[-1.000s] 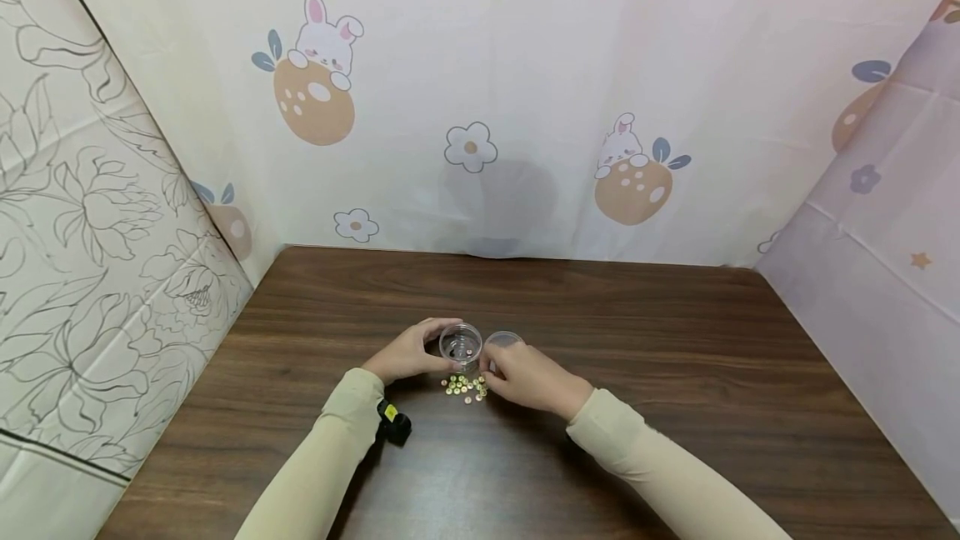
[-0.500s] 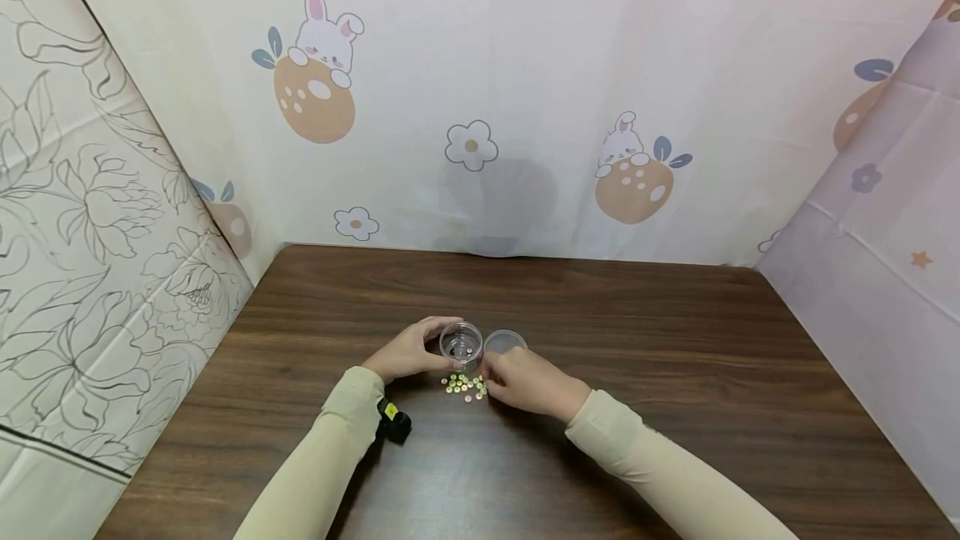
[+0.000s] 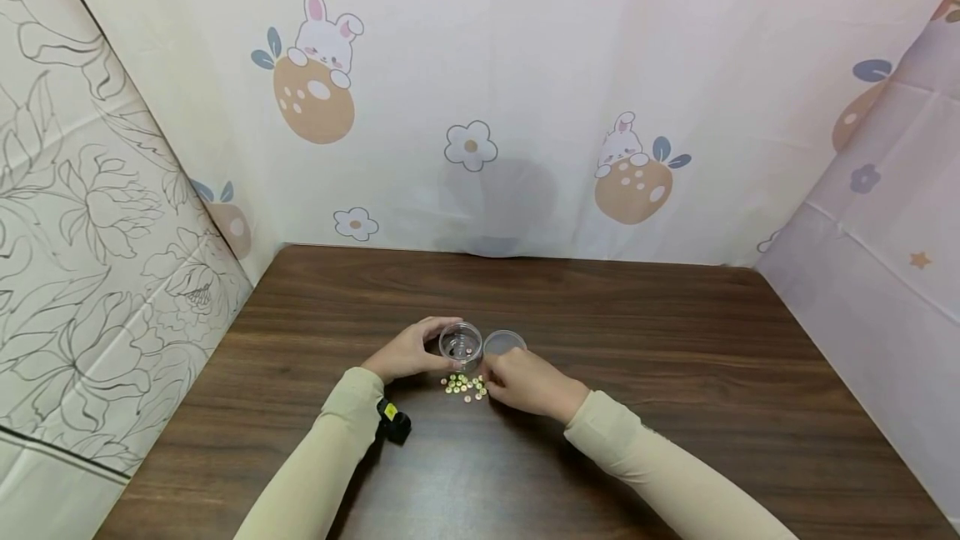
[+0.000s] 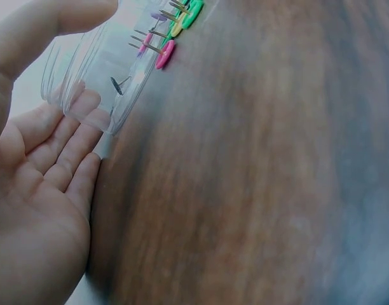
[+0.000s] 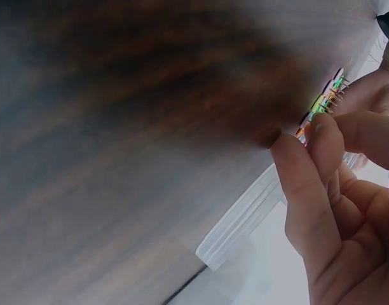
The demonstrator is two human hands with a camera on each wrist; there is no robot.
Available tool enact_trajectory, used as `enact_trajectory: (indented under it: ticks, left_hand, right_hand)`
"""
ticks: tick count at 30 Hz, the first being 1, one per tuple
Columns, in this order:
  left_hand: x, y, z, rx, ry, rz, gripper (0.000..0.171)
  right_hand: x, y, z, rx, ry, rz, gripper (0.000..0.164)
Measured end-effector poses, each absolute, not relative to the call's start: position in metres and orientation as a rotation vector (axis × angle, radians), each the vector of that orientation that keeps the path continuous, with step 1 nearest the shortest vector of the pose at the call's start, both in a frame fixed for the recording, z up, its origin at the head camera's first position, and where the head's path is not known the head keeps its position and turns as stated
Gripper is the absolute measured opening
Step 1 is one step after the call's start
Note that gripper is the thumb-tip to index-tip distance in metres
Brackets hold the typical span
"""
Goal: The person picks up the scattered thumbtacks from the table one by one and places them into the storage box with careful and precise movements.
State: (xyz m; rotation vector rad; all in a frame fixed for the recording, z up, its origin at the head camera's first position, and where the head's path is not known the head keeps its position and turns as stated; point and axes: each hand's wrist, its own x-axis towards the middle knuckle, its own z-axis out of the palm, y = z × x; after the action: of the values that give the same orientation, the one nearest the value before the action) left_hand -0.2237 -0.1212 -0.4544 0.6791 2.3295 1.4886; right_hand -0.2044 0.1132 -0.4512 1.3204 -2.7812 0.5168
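My left hand [image 3: 408,352] grips a clear round plastic jar [image 3: 461,346] between thumb and fingers. In the left wrist view a dark thumbtack [image 4: 117,86] shows through the jar's wall. Several coloured thumbtacks [image 3: 463,387] lie points up on the table, just in front of the jar. My right hand [image 3: 534,382] is at the pile's right side, thumb and forefinger drawn together right at the tacks; I cannot tell whether one is between them. Behind that hand, beside the jar, lies a clear round lid [image 3: 504,340], partly covered by the knuckles.
Everything stands on a dark wood-grain table [image 3: 675,340]. A patterned curtain [image 3: 480,65] hangs along its far edge, and more printed cloth [image 3: 97,190] borders the left side. A black wrist device [image 3: 394,422] sits at the left cuff.
My right hand has drawn back slightly toward the near side, so more of the lid shows. The left hand and the jar stay in place.
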Motion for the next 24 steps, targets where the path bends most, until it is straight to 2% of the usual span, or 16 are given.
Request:
enact_trajectory:
  ticks: [24]
  left_hand:
    - [-0.2231,-0.1219,-0.4536,0.677,2.318,1.492,0.072]
  right_hand:
    - [-0.2050,0.1142,-0.4492,1.301,-2.782,0.581,0.010]
